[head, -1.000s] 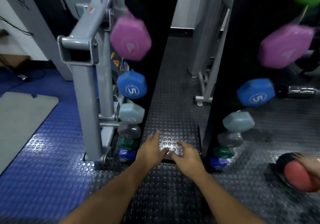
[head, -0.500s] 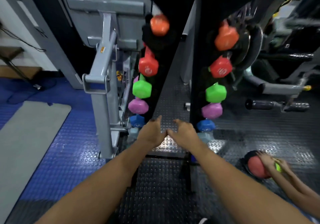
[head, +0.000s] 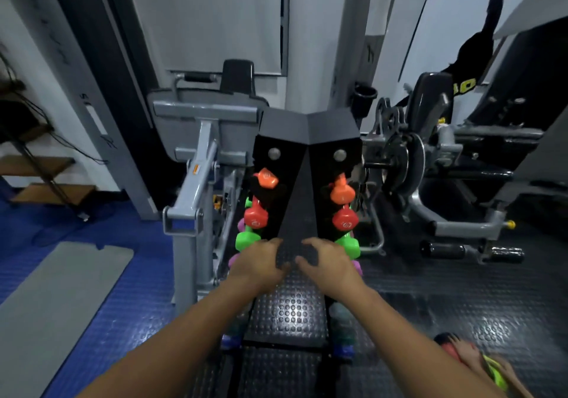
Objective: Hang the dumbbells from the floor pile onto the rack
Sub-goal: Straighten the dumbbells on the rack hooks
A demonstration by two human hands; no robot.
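The black rack (head: 309, 133) stood upright and held dumbbells down both sides: an orange dumbbell (head: 266, 178), a red dumbbell (head: 255, 215) and a green dumbbell (head: 246, 241) on its left. The left hand (head: 258, 264) and right hand (head: 330, 264) hung close in front of it, fingers loose, each grip holding nothing.

We're in a gym: studded black rubber floor (head: 430, 305), a tall black rack (head: 307, 133) hung with bright hex-ended dumbbells (head: 255, 216), grey steel weight machines (head: 196, 182), and a grey exercise mat (head: 58, 299).
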